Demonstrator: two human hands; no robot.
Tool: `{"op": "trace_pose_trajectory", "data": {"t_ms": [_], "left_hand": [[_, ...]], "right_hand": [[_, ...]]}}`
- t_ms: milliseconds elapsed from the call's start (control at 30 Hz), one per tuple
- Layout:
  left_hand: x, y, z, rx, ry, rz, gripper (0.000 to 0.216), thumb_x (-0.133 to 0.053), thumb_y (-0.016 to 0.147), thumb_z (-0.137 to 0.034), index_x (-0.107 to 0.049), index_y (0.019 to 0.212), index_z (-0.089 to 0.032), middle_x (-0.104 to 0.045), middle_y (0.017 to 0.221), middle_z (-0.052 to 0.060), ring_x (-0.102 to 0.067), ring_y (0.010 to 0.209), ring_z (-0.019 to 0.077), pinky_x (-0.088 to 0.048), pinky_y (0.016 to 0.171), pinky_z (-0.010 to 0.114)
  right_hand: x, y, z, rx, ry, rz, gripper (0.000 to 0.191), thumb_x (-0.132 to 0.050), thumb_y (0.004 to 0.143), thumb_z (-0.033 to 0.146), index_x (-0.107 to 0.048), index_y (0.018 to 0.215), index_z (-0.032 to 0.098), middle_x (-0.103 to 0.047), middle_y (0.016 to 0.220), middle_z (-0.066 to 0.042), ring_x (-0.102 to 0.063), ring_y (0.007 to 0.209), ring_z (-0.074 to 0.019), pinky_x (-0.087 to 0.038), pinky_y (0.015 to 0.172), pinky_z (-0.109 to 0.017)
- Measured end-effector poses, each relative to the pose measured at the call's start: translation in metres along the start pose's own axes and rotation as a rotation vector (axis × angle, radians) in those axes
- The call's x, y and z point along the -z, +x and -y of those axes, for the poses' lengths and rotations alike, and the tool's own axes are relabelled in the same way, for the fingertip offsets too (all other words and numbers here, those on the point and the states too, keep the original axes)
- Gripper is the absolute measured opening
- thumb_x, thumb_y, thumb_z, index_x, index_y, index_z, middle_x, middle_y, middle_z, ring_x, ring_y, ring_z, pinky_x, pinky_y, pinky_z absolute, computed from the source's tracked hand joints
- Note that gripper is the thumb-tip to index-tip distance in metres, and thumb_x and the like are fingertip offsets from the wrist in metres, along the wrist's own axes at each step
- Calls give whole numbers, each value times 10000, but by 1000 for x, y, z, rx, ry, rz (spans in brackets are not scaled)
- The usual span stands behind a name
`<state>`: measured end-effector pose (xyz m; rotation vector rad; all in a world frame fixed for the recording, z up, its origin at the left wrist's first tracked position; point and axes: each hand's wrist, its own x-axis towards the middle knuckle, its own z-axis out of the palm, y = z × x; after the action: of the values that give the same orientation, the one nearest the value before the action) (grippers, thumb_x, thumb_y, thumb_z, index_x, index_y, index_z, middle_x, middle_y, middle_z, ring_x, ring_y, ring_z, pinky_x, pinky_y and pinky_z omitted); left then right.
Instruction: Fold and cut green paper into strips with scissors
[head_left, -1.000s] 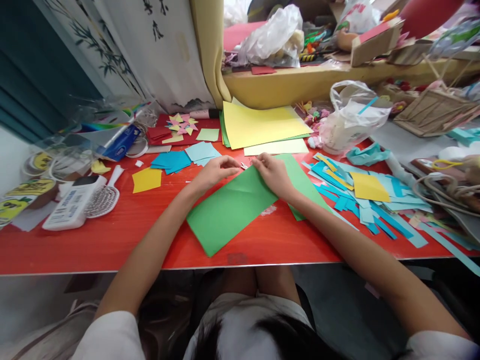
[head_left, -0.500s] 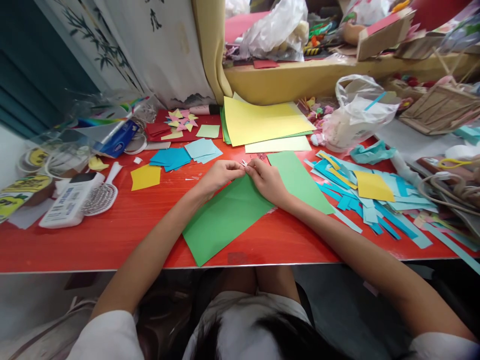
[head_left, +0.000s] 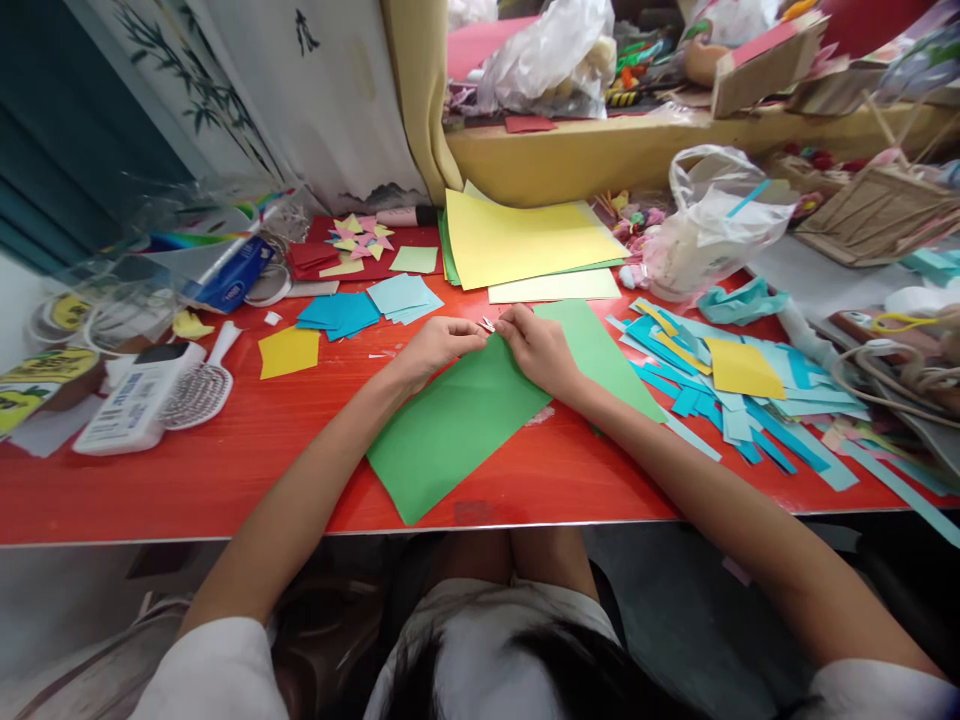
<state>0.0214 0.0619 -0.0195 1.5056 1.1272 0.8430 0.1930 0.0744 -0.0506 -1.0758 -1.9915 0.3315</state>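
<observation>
A rectangular green paper sheet [head_left: 457, 430] lies slantwise before me, its upper corner raised between my hands. My right hand [head_left: 536, 345] is closed, thumb and fingers pinching that corner. Facing it from the other side, my left hand [head_left: 442, 348] is closed too, with its fingertips pinched at the same corner. Between the fingertips shows a small pale forked thing [head_left: 487, 325], too small to name. Another green sheet [head_left: 600, 350] lies flat on the table, partly behind my right hand and forearm.
On the red table [head_left: 247, 490] lie blue squares [head_left: 341, 315], light-blue squares [head_left: 405, 297] and a yellow square [head_left: 289, 352]. A hairbrush [head_left: 199, 395] is at left; blue paper strips [head_left: 750, 400] heap up at right. Yellow sheets [head_left: 532, 240] and a plastic bag with a cup [head_left: 690, 240] stand behind.
Both hands stay at the corner; the right hand's fingers have shifted slightly upward. The green sheet's lower end has moved a little right and up. The whole view has shifted slightly.
</observation>
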Motion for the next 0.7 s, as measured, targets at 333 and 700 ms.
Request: {"op": "trace_pose_trajectory", "data": {"t_ms": [333,700], "left_hand": [[1,-1,-1,33,-57,34,115,-598,649,-235,-630,706,-140,-618,761,5,-518,678,103,-403,661,244],[1,-2,0,35,101,139,124,-598,673,-266,-590,674,-142,-540,665,-6,-481,628,101,-368,604,251]], "right_hand": [[14,12,-20,-57,-80,-106,189,-430,891,315,-459,738,209,-517,615,-5,-471,576,-162,-325,575,-272],[34,21,-51,-156,-165,-192,198,-440,876,308,-398,702,224,-516,631,-12,-463,588,-170,-314,575,-288]]}}
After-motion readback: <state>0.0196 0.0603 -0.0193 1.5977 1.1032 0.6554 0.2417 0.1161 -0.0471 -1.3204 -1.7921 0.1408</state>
